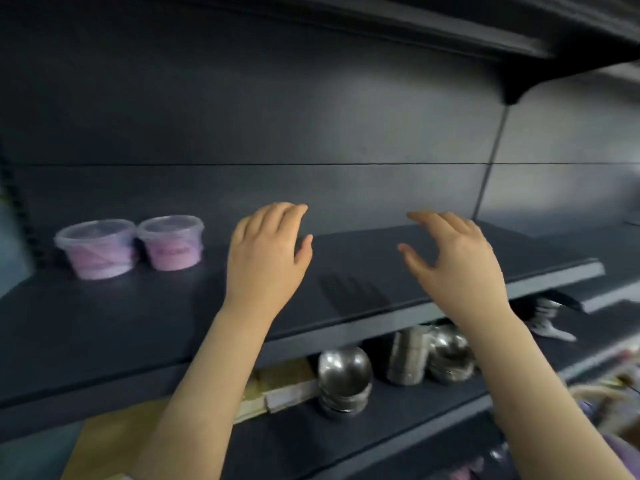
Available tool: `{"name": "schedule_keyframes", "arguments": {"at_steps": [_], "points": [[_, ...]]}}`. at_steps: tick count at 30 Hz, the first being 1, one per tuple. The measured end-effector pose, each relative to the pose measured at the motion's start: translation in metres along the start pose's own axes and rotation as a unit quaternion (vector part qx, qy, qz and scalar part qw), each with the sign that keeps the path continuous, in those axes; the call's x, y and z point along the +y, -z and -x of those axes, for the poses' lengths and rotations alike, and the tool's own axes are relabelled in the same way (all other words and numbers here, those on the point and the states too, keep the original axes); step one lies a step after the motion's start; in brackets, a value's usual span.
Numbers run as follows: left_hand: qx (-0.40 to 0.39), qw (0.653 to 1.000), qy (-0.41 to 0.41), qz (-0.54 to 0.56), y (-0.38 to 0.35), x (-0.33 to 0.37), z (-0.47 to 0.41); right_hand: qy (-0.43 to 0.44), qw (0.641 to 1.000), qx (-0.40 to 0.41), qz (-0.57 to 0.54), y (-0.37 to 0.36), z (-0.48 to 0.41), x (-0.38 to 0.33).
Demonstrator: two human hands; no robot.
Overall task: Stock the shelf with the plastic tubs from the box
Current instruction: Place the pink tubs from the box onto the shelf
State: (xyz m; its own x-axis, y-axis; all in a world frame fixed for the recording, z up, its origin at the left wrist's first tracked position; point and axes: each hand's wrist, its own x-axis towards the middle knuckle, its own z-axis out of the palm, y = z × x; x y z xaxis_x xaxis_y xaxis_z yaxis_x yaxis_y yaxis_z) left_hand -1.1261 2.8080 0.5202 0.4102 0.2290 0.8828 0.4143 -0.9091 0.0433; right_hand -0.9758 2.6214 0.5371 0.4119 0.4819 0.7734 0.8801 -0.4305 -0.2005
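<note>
Starting nearest: brown cardboard point(114, 438) shows at seven o'clock beneath the shelf point(138, 323). It may be the box, but I cannot tell. Stacked steel bowls point(344, 375) sit at six o'clock on the lower level. Up to the action now: left hand point(266, 258) and right hand point(457, 265) both hover over the dark board, fingers spread and loose, holding nothing. Farther out at nine o'clock, the left tub point(98, 251) and the right tub point(173, 244) stand upright side by side, rims touching or nearly so, close to the back panel. The danger, I'd say, is the next tub being slid in too hard. It could knock this light pair askew or tip one over.
</note>
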Motion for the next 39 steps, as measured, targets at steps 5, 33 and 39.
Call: {"name": "schedule_keyframes", "arguments": {"at_steps": [5, 33, 39], "points": [[-0.043, 0.994, -0.035, 0.098, -0.037, 0.168, 0.041, -0.085, 0.992, -0.022, 0.091, 0.094, 0.102, 0.117], [-0.508, 0.815, -0.059, 0.273, -0.315, 0.472, 0.257, -0.579, 0.807, -0.119, 0.007, 0.108, 0.411, 0.478], [-0.56, 0.779, 0.015, 0.281, -0.348, 0.491, 0.272, -0.628, 0.767, -0.134, 0.002, 0.1, 0.441, 0.515]]}}
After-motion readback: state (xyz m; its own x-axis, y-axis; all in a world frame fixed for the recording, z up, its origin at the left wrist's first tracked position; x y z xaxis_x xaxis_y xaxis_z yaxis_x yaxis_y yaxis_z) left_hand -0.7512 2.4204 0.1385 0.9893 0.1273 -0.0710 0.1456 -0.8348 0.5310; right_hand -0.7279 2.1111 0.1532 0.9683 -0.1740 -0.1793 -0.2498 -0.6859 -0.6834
